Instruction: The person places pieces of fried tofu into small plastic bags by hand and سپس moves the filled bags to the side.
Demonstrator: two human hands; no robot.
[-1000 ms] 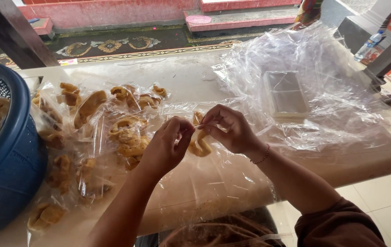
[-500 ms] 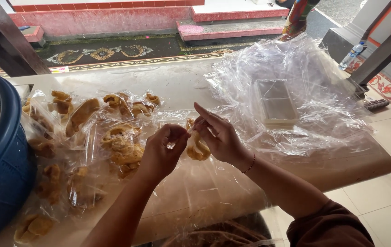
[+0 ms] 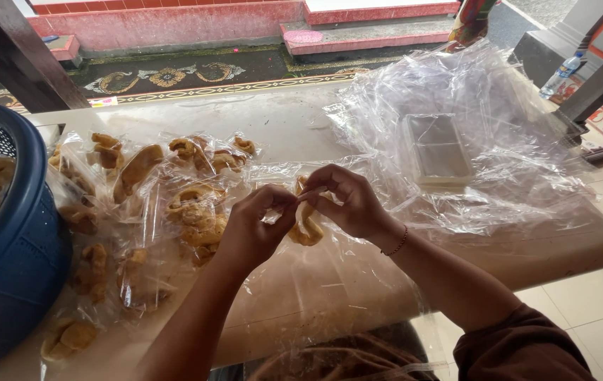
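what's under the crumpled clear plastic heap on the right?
Through the clear plastic heap shows a pale rectangular box resting on the table. Its contents can't be made out; folds and glare blur the rest.

blue basket (image 3: 12, 282) cut off at left edge, fried cracker (image 3: 306, 226) partly hidden by hands

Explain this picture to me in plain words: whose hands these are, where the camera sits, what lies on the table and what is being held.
The one view comes from a camera on a person's head, looking down at their own bare hands. The left hand and right hand together pinch a thin clear plastic bag with golden-brown curled fried crackers inside. On the pale table, filled clear packets of the same crackers lie to the left, beside a dark blue plastic basket. A crumpled heap of empty clear bags lies to the right.
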